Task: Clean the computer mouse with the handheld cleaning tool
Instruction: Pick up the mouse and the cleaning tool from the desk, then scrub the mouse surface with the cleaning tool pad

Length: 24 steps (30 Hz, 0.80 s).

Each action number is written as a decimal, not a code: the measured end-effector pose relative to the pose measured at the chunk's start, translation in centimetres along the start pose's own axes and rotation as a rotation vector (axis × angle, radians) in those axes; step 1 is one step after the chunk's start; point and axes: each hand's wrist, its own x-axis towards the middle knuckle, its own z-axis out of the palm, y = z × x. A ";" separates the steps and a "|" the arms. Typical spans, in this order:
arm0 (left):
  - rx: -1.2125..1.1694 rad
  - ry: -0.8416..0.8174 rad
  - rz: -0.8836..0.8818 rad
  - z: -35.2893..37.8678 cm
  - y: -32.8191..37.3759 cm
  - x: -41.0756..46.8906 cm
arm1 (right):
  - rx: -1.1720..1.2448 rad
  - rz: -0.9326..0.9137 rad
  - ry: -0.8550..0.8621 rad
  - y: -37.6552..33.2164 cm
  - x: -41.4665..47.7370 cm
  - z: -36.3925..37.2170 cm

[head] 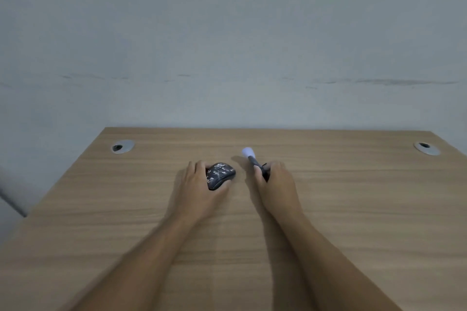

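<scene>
A dark computer mouse (220, 174) speckled with white marks lies on the wooden desk (353, 209), a little left of centre. My left hand (199, 184) wraps around it, fingers on its far left side and thumb along its near edge. To the right, my right hand (275, 182) is closed around the dark handle of the handheld cleaning tool (254, 159). The tool's white tip points away and to the left, just above the desk and to the right of the mouse. Tip and mouse are apart.
Two round metal cable grommets sit in the desk, one at the far left (123, 146) and one at the far right (426, 148). A plain grey wall (227, 45) rises right behind the desk's far edge. The desk's left edge runs diagonally.
</scene>
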 end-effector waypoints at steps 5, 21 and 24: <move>-0.073 -0.012 0.032 -0.4 -0.5 2.2 | 0.096 0.003 0.045 0.4 2.7 0.5; -0.345 -0.030 0.108 0.5 -1.6 4.3 | 0.068 -0.144 0.193 1.6 5.0 0.7; -0.404 0.037 0.109 0.7 -2.1 4.5 | 0.206 -0.133 0.191 1.3 4.8 0.2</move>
